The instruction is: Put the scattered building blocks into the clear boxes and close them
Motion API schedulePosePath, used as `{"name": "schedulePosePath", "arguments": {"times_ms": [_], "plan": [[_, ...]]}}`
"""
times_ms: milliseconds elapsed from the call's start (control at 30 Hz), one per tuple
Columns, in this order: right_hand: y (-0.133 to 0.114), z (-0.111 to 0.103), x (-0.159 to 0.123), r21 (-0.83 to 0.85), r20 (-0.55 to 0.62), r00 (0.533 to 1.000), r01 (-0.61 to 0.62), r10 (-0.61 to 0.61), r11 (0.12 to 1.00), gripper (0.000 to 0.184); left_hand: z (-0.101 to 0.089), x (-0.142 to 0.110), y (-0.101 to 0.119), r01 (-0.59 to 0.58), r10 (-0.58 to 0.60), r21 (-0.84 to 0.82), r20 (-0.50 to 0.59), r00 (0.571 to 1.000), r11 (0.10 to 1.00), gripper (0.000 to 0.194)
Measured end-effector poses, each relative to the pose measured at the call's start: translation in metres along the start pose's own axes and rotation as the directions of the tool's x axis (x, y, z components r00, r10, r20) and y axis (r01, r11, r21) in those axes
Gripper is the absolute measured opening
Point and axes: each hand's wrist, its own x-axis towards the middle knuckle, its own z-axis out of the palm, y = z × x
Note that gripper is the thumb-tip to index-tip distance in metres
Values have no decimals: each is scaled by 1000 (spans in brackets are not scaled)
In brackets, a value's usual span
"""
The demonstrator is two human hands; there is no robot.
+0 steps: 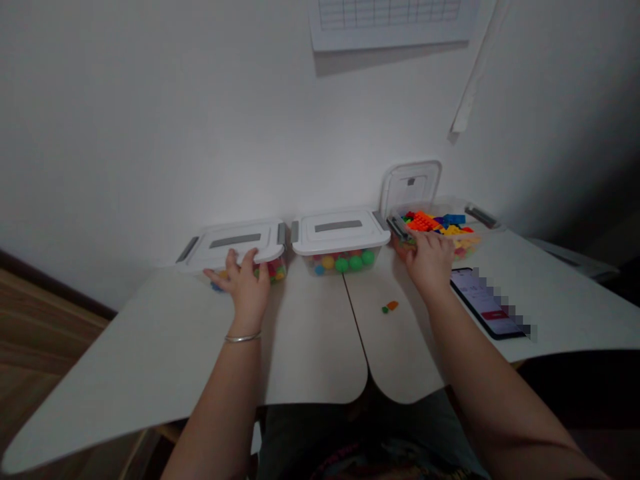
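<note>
My left hand is open, fingers spread, at the front of the left lidded storage box. Its fingertips reach the front edge of the white lid. My right hand is closed over the front rim of the right storage box, which stands uncovered. Colourful building blocks fill that box. Its white lid leans upright against the wall behind. On the table in front lie a small orange piece and a small green piece, apart from both hands.
Between the hands stands a middle storage box, lid on, with coloured balls inside. A phone lies right of my right forearm. A seam divides the white table. A printed sheet hangs on the wall.
</note>
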Motion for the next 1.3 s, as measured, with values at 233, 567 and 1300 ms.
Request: {"name": "schedulePosePath", "arguments": {"times_ms": [233,567,1300], "plan": [[-20,-14,12,36,-14,999,-37,38,999,36,-5,-7,1,-27,27,-14,18,999,1000,48],[-36,19,128,184,263,946,-240,187,953,37,-7,-60,24,-281,285,-140,4,959,949,25],[-56,44,142,206,183,941,-319,284,925,23,5,-68,13,-417,447,-194,149,882,888,21]]}}
